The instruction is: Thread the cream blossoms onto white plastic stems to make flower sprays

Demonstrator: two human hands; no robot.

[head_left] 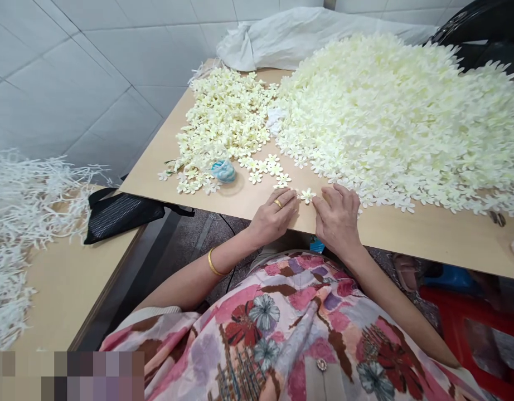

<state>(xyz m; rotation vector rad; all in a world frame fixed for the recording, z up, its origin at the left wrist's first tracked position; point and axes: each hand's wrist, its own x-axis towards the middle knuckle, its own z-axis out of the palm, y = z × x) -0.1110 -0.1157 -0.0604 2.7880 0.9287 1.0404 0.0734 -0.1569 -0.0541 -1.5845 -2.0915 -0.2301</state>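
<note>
My left hand (275, 215) rests at the table's near edge, its fingers bent and pressed together. Whatever lies under those fingertips is hidden; pale petals show just behind them. To its right, my right hand (339, 218) is closed, with thumb and forefinger at the edge of a cream artificial flower (308, 195). That flower lies face up between the two hands. Several loose flowers (262, 167) are spread just beyond my left hand. A small blue-and-white bundle (223, 171) sits to their left.
A tall heap of pale petal blooms (391, 117) covers the table's right and back. A smaller heap of flowers (223, 117) is at the left. White stringy strands (27, 223) and a black mesh bag (119, 216) are on the side table. A red stool (457, 328) stands below right.
</note>
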